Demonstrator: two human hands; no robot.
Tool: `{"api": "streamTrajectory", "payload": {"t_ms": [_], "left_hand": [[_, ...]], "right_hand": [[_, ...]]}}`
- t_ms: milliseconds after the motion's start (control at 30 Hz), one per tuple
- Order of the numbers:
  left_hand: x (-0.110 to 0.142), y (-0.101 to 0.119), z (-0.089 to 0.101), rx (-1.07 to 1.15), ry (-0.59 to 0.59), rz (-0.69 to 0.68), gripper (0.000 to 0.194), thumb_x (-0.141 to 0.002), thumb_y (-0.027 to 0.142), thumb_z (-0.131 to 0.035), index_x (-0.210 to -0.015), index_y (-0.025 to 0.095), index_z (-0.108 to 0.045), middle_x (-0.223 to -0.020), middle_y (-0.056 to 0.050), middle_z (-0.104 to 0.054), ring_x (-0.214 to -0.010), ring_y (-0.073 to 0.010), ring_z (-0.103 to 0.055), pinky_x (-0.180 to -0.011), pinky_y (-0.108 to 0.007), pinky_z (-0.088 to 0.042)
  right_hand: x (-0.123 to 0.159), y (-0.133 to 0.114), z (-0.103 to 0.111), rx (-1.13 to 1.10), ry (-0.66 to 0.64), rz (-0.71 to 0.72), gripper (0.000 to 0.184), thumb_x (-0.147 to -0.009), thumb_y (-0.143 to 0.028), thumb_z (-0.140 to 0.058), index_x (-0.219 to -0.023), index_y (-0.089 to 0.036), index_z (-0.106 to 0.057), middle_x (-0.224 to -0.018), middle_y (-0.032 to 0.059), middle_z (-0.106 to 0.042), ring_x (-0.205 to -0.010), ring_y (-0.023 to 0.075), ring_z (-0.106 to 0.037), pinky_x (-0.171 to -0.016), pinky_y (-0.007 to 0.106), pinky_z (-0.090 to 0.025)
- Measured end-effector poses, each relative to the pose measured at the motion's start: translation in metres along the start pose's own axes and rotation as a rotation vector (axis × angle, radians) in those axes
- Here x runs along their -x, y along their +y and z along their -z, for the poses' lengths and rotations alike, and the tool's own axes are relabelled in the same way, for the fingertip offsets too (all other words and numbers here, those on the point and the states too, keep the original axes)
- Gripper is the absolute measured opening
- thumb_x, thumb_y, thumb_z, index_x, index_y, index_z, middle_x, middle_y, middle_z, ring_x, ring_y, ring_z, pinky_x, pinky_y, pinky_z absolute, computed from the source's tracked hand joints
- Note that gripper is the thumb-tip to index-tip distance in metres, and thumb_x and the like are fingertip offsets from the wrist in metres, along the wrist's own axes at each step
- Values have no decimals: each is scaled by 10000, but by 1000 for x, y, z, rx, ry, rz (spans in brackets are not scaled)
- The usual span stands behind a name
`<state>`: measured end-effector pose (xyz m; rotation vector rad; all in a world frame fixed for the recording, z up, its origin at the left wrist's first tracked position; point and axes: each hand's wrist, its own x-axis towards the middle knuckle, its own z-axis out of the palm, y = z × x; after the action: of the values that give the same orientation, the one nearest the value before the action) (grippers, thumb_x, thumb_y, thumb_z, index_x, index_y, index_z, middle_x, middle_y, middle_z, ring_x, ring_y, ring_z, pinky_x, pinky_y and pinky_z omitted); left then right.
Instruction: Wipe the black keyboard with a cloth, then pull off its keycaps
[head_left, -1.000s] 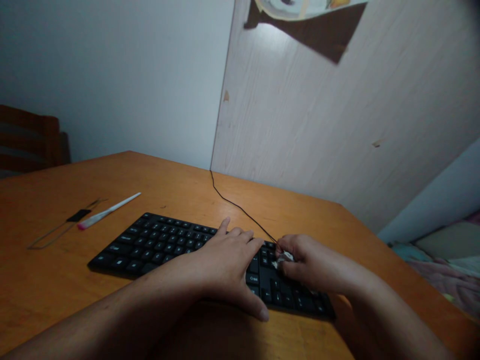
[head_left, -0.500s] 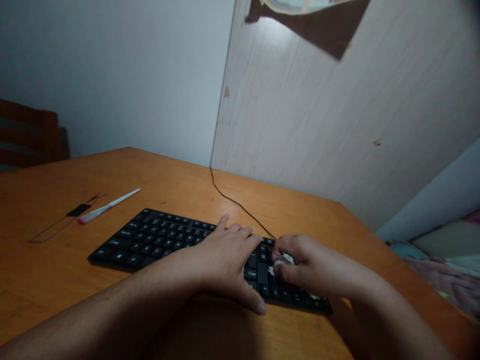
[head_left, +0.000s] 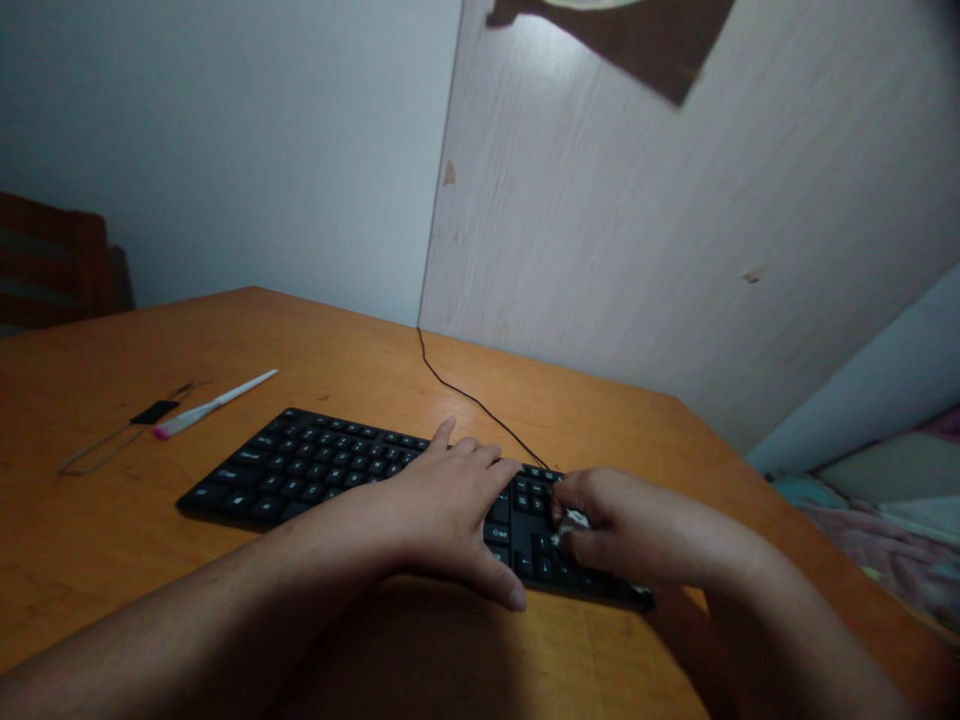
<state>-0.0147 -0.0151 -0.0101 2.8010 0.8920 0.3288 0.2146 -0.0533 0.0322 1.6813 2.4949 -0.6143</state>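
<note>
A black keyboard [head_left: 322,462] lies at a slant on the wooden table. Across its middle rests my left hand [head_left: 450,510], fingers spread and thumb out over the near edge, nothing held. My right hand [head_left: 607,520] is closed in a pinch round a crumpled white tissue or cloth [head_left: 574,522], which touches the keys near the keyboard's right end. The palm side of that hand and part of the number keys are hidden.
Left of the keyboard lie a slim white stick with a pink end [head_left: 217,403] and a wire tool with a black middle [head_left: 154,412]. A thin black cable [head_left: 480,405] runs from the keyboard to the wall. A wooden chair [head_left: 56,262] stands at far left.
My right hand has shifted slightly right along the keys with the white wad. My left hand stays spread on the keyboard. The whole view has tilted a little.
</note>
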Motion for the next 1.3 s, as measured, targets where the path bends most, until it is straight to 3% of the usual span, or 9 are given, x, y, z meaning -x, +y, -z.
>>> {"api": "streamTrajectory", "payload": {"t_ms": [233,333,533,867,1033,1167,1300], "left_hand": [[-1,-2,-3,-11,6,-2,995,-575,828,-591,-1345,208,-481,-1330,-150,-562,-1224,-369,-497,-1156,-585,-37],[-1,-3,-4,-22,6,-2,977,-593,813,-591,-1346,201,-481,-1352,-151,-549,-1244,-367,-486,-1160,-576,-31],[0,-2,-3,-27,-9,14,1010,-592,822,-584,-1367,187,-464,-1382,-161,-527,-1276,-373,-456,-1158,-574,-23],[1,-1,-1,-25,-5,5,1037,-585,841,-580,-1386,196,-451,-1379,-153,-524,-1253,-368,-469,-1155,-580,-41],[0,0,1,-10,4,-4,1008,-572,833,-599,-1353,206,-483,-1309,-142,-576,-1214,-365,-499,-1150,-586,-60],[1,0,1,1,1,-4,1012,-581,815,-607,-1370,199,-458,-1305,-146,-579,-1219,-368,-500,-1145,-591,-86],[3,-4,-1,0,-38,19,1094,-570,814,-605,-1423,168,-377,-1431,-180,-478,-1314,-378,-423,-1149,-584,-87]], "right_hand": [[1,-11,-2,-153,20,80,138,-769,-152,-557,-878,-188,-634,-737,-7,-638,-619,124,-553,-506,205,-357],[2,-22,-7,-233,-39,96,130,-794,-163,-536,-892,-194,-615,-715,-14,-634,-572,110,-544,-475,193,-353],[2,-35,-8,-78,1,195,65,-735,-152,-595,-783,-190,-617,-707,-10,-644,-609,109,-529,-524,206,-352],[13,-11,-3,-132,-215,38,173,-743,-100,-533,-842,-196,-638,-661,-14,-654,-488,95,-541,-421,181,-334],[10,-2,3,-89,-102,37,174,-727,-109,-571,-851,-192,-661,-700,-4,-654,-556,113,-547,-467,194,-341],[6,-10,1,-205,-2,85,155,-752,-119,-560,-874,-187,-628,-749,-3,-633,-633,123,-560,-517,191,-374],[1,-25,-12,-277,-41,119,145,-779,-110,-516,-880,-195,-576,-718,-21,-619,-551,102,-538,-467,189,-348]]}}
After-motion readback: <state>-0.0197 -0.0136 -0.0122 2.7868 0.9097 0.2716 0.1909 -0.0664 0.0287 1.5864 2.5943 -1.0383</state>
